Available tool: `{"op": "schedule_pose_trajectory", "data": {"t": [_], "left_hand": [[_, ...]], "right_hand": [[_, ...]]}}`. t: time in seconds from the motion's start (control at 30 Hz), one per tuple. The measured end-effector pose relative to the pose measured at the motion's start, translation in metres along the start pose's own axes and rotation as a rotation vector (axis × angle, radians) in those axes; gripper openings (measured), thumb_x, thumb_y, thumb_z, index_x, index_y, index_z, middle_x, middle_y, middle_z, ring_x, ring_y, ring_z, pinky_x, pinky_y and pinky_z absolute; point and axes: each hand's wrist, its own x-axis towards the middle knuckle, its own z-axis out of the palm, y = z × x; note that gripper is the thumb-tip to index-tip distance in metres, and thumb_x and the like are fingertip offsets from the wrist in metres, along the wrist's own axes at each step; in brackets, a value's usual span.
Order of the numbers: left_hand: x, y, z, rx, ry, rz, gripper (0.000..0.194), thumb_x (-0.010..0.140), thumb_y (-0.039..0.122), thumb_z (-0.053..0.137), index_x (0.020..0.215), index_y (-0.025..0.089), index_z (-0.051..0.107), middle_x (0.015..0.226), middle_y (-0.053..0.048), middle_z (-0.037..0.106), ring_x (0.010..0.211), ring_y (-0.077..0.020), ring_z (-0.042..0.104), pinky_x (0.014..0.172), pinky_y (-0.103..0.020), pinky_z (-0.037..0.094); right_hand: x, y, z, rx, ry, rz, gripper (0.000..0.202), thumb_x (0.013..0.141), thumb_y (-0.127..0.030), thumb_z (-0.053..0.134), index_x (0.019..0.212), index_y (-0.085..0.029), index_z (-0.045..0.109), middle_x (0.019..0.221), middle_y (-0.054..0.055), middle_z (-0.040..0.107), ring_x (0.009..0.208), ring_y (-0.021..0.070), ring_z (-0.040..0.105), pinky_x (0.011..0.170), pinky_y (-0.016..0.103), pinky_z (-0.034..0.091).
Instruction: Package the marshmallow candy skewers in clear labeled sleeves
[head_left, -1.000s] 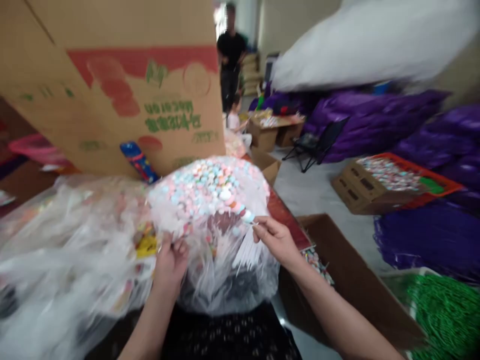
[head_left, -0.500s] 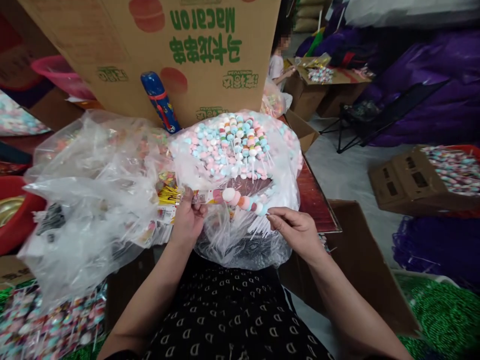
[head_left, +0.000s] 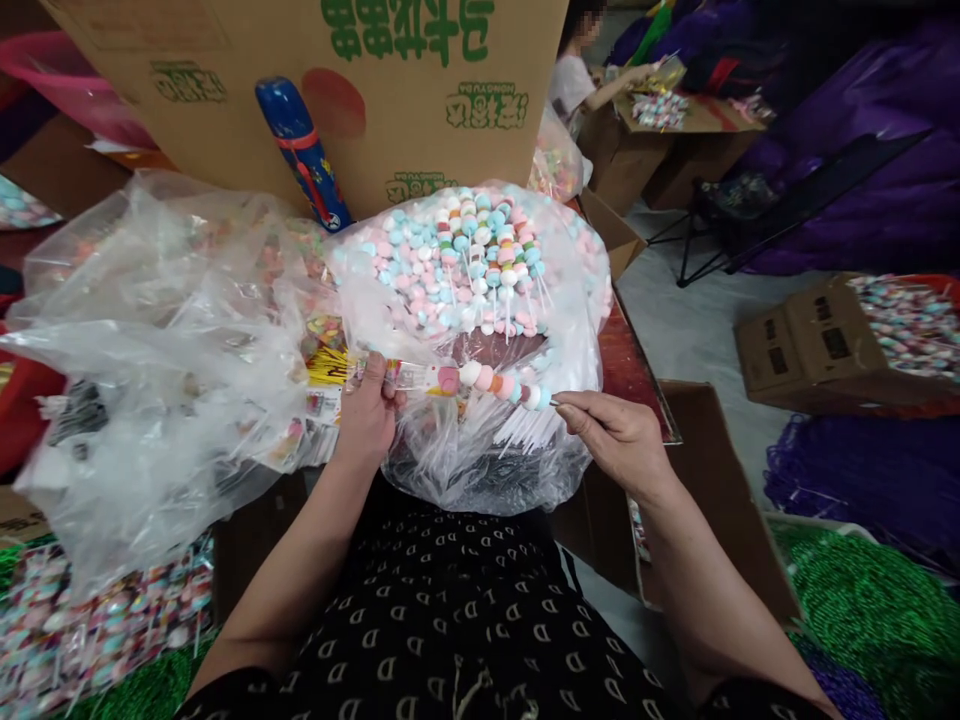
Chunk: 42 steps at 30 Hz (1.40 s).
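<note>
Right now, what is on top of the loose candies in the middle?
Several candy skewers with white sticks. Loose candies show around them; those directly underneath are covered.

Left hand (head_left: pixel 369 415) and right hand (head_left: pixel 621 435) form 2 pinch grips.

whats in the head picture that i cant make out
- Head view: the wrapper's left end, hidden by the left grip.
- Head view: the candy's stick end, hidden by the right grip.
- Head view: the cardboard box's upper part, cut off by the top edge.
</note>
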Motion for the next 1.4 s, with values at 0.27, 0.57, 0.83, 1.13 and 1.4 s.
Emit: {"op": "schedule_pose_trajectory", "data": {"t": [0.27,0.57,0.83,1.13,1.4], "left_hand": [[-0.005,0.003,0.011,-0.008,0.044,-0.11,0.043,0.084,0.038,0.084,0.066,0.02,0.05,0.049,0.01,0.044,0.037,-0.0049,0.039,0.037,-0.018,0.033],[-0.002,-0.006,0.003,0.093,0.027,-0.015,0.043,0.079,0.036,0.088,0.061,0.021,0.052,0.045,0.01,0.044,0.038,-0.0058,0.04,0.038,-0.019,0.034],[-0.005,-0.006,0.009,0.055,0.025,-0.052,0.044,0.078,0.039,0.089,0.064,0.019,0.052,0.046,0.01,0.044,0.039,-0.0044,0.041,0.038,-0.016,0.034],[-0.009,-0.01,0.005,0.196,0.005,0.045,0.046,0.077,0.041,0.089,0.064,0.02,0.05,0.045,0.01,0.046,0.038,-0.0056,0.044,0.039,-0.019,0.036],[-0.007,-0.008,-0.001,0.256,-0.017,0.141,0.043,0.075,0.041,0.09,0.07,0.021,0.053,0.049,0.011,0.047,0.041,-0.0058,0.048,0.042,-0.019,0.037]], "right_hand": [[-0.004,0.006,0.002,-0.039,-0.004,-0.055,0.017,0.097,-0.032,0.068,0.096,-0.027,0.084,0.09,0.004,0.084,0.078,0.0201,0.08,0.075,0.032,0.066],[-0.006,0.006,-0.001,0.004,0.022,-0.006,0.014,0.093,-0.031,0.07,0.093,-0.027,0.084,0.084,0.003,0.083,0.073,0.0197,0.077,0.068,0.031,0.063],[-0.015,0.009,0.007,0.012,0.0,0.042,0.017,0.094,-0.034,0.069,0.092,-0.027,0.084,0.085,0.004,0.083,0.074,0.02,0.077,0.071,0.032,0.063],[-0.018,0.012,0.01,-0.022,0.008,0.025,0.016,0.095,-0.032,0.068,0.094,-0.026,0.083,0.078,0.004,0.078,0.068,0.0175,0.071,0.066,0.03,0.058],[-0.023,0.018,0.013,0.04,0.025,0.06,0.016,0.094,-0.033,0.069,0.091,-0.027,0.083,0.083,0.004,0.082,0.073,0.0195,0.076,0.069,0.031,0.061]]}}
